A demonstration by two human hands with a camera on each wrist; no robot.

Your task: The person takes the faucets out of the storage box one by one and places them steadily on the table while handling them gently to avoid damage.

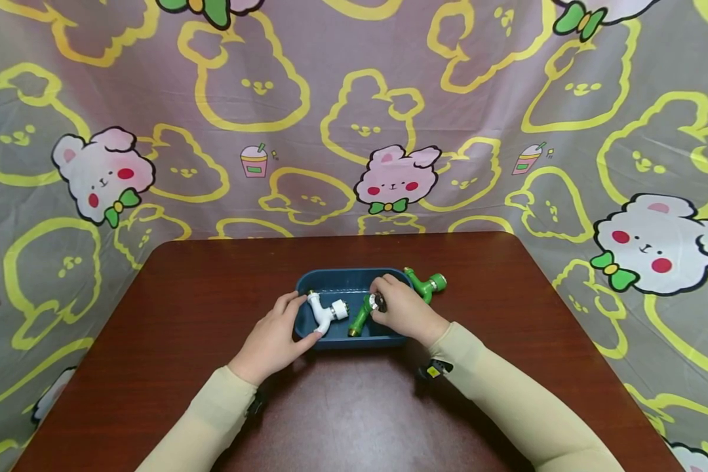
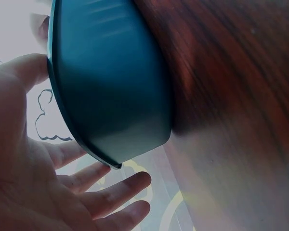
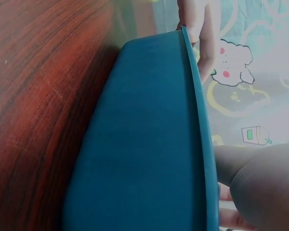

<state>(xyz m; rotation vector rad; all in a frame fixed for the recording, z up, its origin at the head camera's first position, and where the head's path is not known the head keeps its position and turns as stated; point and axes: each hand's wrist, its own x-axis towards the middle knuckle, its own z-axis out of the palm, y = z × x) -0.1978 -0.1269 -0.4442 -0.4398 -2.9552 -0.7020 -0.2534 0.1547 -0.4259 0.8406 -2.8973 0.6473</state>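
Observation:
A white faucet [image 1: 326, 313] lies in the left part of a dark blue tray [image 1: 345, 342]. At the tray's left end my left hand [image 1: 274, 334] rests against the rim, its fingers spread and fairly straight, as the left wrist view also shows. Inside the right part of the tray, my right hand [image 1: 404, 308] pinches a green faucet [image 1: 360, 320] near its dark, silver-collared end. My right fingertips are largely hidden behind the tray wall [image 3: 139, 130] in the right wrist view. A second green faucet [image 1: 429, 286] lies just outside the tray's right end, partly behind my right hand.
The tray stands on a dark reddish-brown wooden table [image 1: 354, 406] with rounded far corners. A patterned cloth [image 1: 318, 144] with cartoon rabbits hangs behind the table and along both sides.

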